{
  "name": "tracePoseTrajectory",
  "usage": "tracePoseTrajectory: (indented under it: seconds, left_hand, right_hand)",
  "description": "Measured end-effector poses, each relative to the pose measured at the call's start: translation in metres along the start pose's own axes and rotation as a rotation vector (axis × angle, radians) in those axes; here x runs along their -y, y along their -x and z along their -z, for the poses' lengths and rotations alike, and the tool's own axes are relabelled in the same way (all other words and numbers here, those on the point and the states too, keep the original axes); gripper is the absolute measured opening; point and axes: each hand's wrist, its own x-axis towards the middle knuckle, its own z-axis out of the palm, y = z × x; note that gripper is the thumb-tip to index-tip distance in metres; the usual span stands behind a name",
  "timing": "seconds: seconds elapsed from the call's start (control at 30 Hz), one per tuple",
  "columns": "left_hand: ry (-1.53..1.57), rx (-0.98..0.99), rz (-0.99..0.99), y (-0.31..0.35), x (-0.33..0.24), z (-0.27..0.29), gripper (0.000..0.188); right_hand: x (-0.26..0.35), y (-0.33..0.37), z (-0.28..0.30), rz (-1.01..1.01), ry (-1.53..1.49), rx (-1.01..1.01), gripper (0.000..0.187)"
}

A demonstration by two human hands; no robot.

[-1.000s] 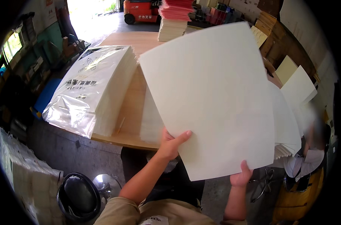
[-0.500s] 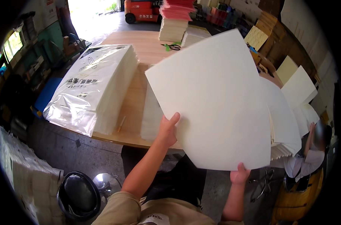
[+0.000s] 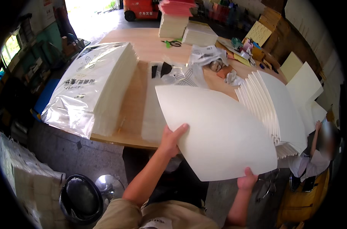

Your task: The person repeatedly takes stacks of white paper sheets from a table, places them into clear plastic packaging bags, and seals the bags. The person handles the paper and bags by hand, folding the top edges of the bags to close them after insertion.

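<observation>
Between both hands I hold a large off-white paper sheet, possibly a thin batch of sheets, tilted over the table's front edge. My left hand is closed on its left side, thumb on top. At the lower right edge my right hand pinches it, fingers hidden underneath. Beneath the sheet, a clear printed plastic bag lies flat on the table. To the right stands a fanned stack of white paper. On the left is a tall pile of plastic-wrapped paper packs.
Black-handled scissors lie at the table's back, near a paper stack with pink sheets. Crumpled plastic sits mid-table. A black stool stands at lower left. Another person handles paper at the right. A red vehicle is beyond.
The sheet's far edge has dropped toward me, uncovering the plastic bag, the crumpled plastic and more of the fanned stack. Both hands keep their hold, a little lower.
</observation>
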Motion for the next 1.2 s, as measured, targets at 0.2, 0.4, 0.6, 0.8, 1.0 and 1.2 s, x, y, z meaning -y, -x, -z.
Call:
tracePoseTrajectory:
  seconds: [0.2, 0.4, 0.6, 0.8, 1.0, 1.2]
  left_hand:
    - [-0.005, 0.235, -0.159, 0.009, -0.043, -0.044, 0.048]
    - [0.113, 0.122, -0.137, -0.007, -0.021, -0.029, 0.046]
    - [-0.072, 0.006, -0.051, -0.009, -0.007, -0.006, 0.038]
    - [0.099, 0.033, 0.027, 0.004, -0.021, -0.019, 0.04]
    - [0.025, 0.018, 0.076, 0.004, -0.022, -0.016, 0.049]
    - [0.185, 0.322, -0.096, 0.025, -0.015, -0.01, 0.091]
  right_hand:
    - [0.045, -0.022, -0.008, 0.118, -0.047, 0.203, 0.065]
    - [0.02, -0.02, -0.019, -0.009, 0.045, -0.089, 0.063]
    - [0.002, -0.02, 0.007, 0.031, 0.145, -0.075, 0.054]
    - [0.001, 0.007, 0.02, 0.17, 0.586, -0.071, 0.047]
    - [0.034, -0.003, -0.023, 0.114, 0.684, 0.574, 0.055]
    - [0.017, -0.015, -0.05, 0.879, 1.166, 0.853, 0.038]
